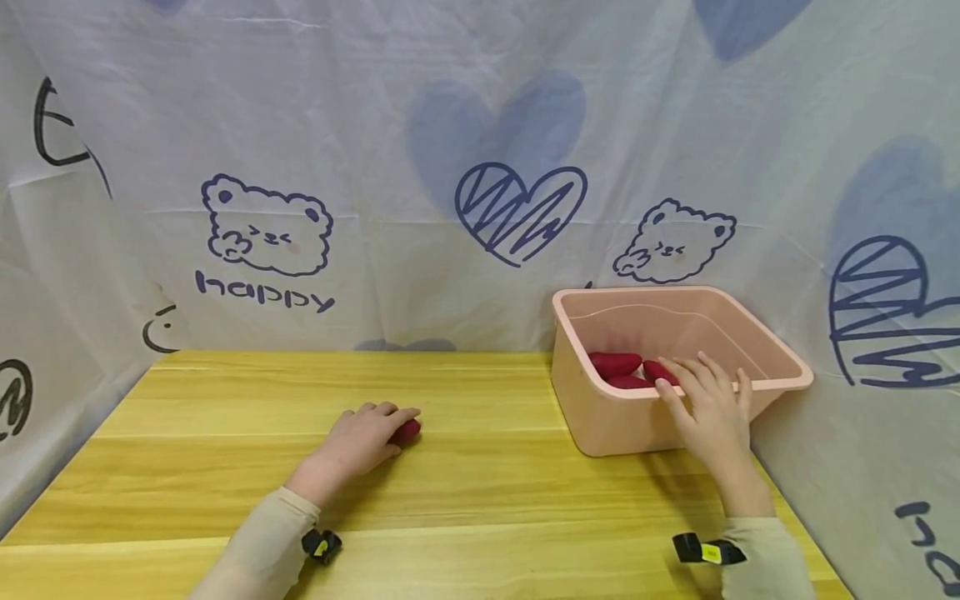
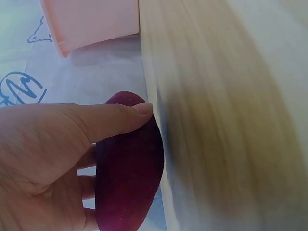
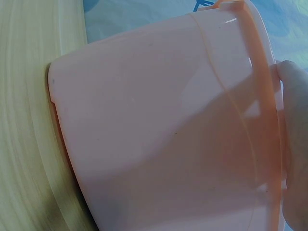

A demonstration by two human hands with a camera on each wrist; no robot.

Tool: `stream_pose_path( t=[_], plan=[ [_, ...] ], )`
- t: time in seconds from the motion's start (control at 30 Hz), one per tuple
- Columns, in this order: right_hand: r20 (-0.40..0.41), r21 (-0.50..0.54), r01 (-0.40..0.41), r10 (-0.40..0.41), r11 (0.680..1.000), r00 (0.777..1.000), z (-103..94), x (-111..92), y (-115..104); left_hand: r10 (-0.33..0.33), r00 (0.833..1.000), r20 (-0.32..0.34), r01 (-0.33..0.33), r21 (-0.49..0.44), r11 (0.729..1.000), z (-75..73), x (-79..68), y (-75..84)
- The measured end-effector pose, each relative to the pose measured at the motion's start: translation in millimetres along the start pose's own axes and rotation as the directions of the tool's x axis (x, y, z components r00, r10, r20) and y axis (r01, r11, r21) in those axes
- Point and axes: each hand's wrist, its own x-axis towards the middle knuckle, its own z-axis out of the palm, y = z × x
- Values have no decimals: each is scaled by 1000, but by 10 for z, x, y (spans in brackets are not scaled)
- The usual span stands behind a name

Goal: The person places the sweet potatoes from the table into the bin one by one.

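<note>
My left hand [image 1: 358,442] grips a dark red sweet potato [image 1: 406,432] low over the wooden table. In the left wrist view, its thumb lies across the sweet potato [image 2: 130,178] and the other fingers go behind it. At the right, my right hand [image 1: 712,417] reaches over the near rim of a pink plastic bin [image 1: 622,429], fingers spread and fairly straight. Its index finger is close to one red sweet potato [image 1: 660,372] inside; two more, a larger one [image 1: 615,364] and a partly hidden one [image 1: 628,382], lie beside it. The right wrist view shows mostly the bin's outer wall [image 3: 159,120].
The bin stands on the wooden table [image 1: 480,500] near its back right corner. A white cloth [image 1: 390,125] printed with hearts and bears hangs behind the table, with more cloth at both sides. Each sleeve carries a small black wrist camera [image 1: 322,546].
</note>
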Motion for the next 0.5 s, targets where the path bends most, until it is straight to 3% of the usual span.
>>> stream_pose_path(
  t=[0.3,0.5],
  plan=[
    [-1,4,0,0,1000,1000,10,2,9,27,996,-85,-24,30,999,-33,-9,17],
    [-1,2,0,0,1000,1000,3,2,-2,66,978,-196,-57,50,997,-38,-14,30]
  ],
)
